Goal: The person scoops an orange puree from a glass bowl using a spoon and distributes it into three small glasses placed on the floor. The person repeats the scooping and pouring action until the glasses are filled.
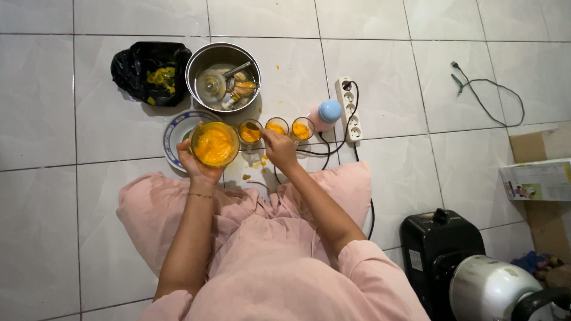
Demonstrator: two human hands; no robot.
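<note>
Glass bowl [214, 144] of orange puree, upright, held over the plate rim; three small part-filled glasses [276, 127] in a row just beside it.

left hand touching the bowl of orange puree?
Touching. The head view shows the left hand gripping the glass bowl of orange puree from below, fingers wrapped on its side.

Pale glossy tiled floor [89, 119] carries it all: a black plastic bag [148, 71], a steel bowl [205, 58], a blue-rimmed plate [173, 134]. Three small orange-filled glass cups [277, 126] sit beside a white power strip [349, 107].
</note>
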